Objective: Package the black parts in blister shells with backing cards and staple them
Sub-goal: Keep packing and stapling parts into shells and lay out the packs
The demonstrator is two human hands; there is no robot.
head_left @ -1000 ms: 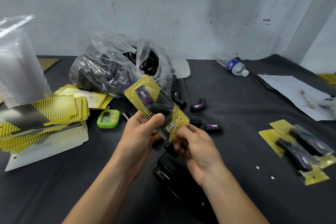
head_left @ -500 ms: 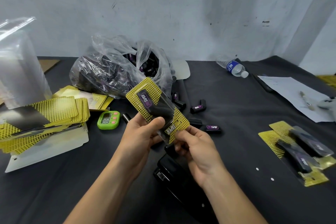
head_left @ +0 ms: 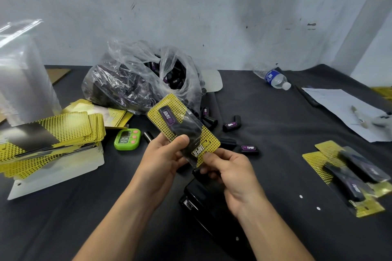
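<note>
Held above the counter (head_left: pixel 275 112): my left grip (head_left: pixel 163 161) pinches the blister pack (head_left: pixel 182 131) at mid-length, thumb on the clear shell. My right grip (head_left: pixel 231 174) pinches its lower corner, over the black stapler (head_left: pixel 199 199). The pack looks light, its yellow card stiff yet bendable, its shell slick and easily dented. I judge the card margins the safest hold. Whether the shell sits fully on the card I cannot tell. Behind, an open plastic bag (head_left: pixel 131 85) holds many black parts. Loose parts (head_left: pixel 232 125) lie beside it, and finished packs (head_left: pixel 352 178) well apart at right.
</note>
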